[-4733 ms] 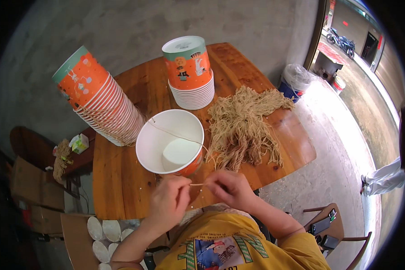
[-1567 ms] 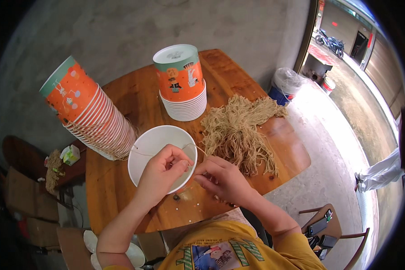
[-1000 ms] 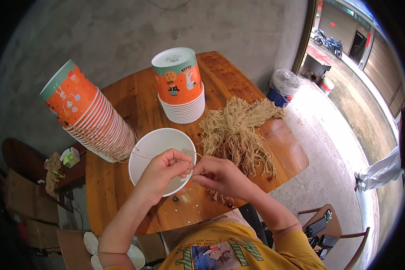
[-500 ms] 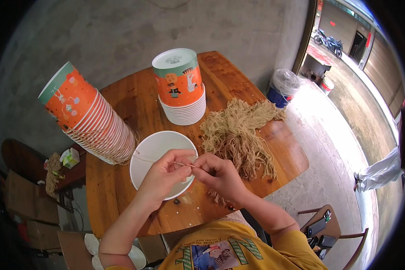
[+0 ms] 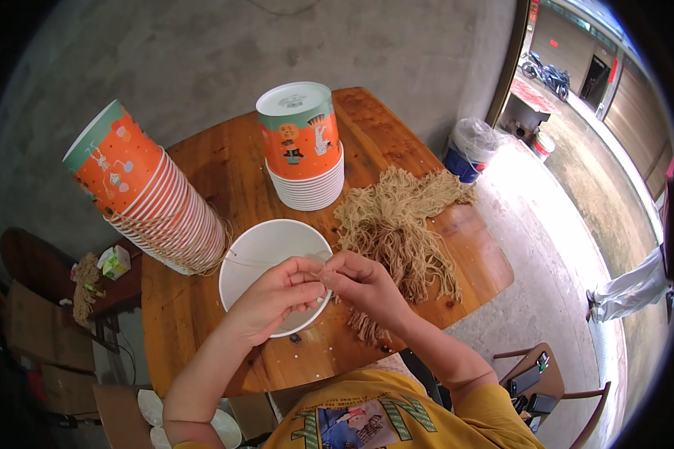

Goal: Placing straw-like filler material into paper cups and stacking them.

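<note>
A white paper bucket (image 5: 237,283) stands mouth up on the wooden table in front of me. A thin tan string (image 5: 249,263) runs from a hole near its left rim across the mouth to my fingers. My left hand (image 5: 275,298) is closed over the bucket, thumb and fingers pinching the string. Close against it, my right hand (image 5: 365,290) pinches the string too, above the bucket's right rim. The exact strand between the fingertips is mostly hidden. Just beyond my right hand lies a heap of loose tan strings (image 5: 397,217).
Upside-down orange-and-green buckets (image 5: 296,142) are stacked at the back. A taller leaning stack (image 5: 157,202), with strings hanging along it, stands left. The wooden table (image 5: 217,150) carries small white bits. Right are a blue pail (image 5: 466,161) and a chair (image 5: 550,374) holding dark objects.
My hands have drawn closer together and my fingertips now meet. The string between them shows less than before. The bucket and the stacks stay in place.
</note>
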`<action>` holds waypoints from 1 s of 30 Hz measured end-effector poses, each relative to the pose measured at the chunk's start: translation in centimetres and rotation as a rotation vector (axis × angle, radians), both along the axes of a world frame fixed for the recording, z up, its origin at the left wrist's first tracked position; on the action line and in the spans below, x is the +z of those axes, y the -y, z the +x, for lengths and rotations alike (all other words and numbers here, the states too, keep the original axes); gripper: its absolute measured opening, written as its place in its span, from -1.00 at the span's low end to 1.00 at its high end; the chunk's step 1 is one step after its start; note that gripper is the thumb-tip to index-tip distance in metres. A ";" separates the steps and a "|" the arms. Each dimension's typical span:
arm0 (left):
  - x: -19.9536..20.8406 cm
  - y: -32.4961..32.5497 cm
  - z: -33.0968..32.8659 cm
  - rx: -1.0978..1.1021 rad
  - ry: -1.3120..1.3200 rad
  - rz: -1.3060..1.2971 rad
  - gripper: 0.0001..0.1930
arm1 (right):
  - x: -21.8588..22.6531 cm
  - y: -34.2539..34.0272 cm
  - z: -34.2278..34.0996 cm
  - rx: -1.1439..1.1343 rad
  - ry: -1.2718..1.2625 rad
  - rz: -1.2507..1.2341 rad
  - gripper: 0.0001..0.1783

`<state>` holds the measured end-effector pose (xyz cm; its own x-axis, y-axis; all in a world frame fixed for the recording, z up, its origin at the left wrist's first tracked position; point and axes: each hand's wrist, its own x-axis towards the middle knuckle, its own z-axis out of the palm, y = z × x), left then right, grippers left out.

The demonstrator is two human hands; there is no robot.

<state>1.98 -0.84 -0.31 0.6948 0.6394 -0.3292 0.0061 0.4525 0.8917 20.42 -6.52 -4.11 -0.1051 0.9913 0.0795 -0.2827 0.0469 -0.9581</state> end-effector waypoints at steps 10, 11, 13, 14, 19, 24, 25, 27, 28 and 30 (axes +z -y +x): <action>-0.1 -0.1 0.8 0.030 -0.198 0.237 -0.92 | 2.7 -0.7 3.5 0.224 0.144 0.104 -0.89; -0.1 0.0 0.9 0.029 -0.196 0.238 -0.92 | 3.0 -0.8 3.6 0.223 0.145 0.104 -0.89; -0.2 0.1 1.2 0.014 -0.211 0.349 -0.87 | 3.8 -1.0 3.4 0.246 0.250 0.208 -0.91; -0.2 0.2 1.2 0.013 -0.210 0.349 -0.87 | 4.0 -1.3 3.3 0.245 0.251 0.208 -0.91; -0.2 0.6 1.2 -0.042 -0.204 0.381 -0.85 | 3.8 -2.8 2.9 0.189 0.382 0.335 -0.92; 0.1 0.4 1.0 -0.076 -0.213 0.301 -0.81 | 2.6 -3.2 3.1 0.059 0.473 0.372 -0.91; 0.3 0.5 1.2 -0.077 -0.226 0.287 -0.80 | 2.4 -2.8 3.4 0.046 0.452 0.313 -0.91; 0.9 0.7 1.5 -0.075 -0.224 0.278 -0.80 | 1.2 -2.4 4.1 -0.010 0.399 0.333 -0.91; 1.0 0.6 1.4 -0.067 -0.217 0.261 -0.80 | 0.6 -2.3 4.2 -0.056 0.349 0.347 -0.90; 0.9 0.5 1.3 -0.056 -0.204 0.255 -0.82 | 0.7 -1.3 4.8 -0.044 0.434 0.419 -0.88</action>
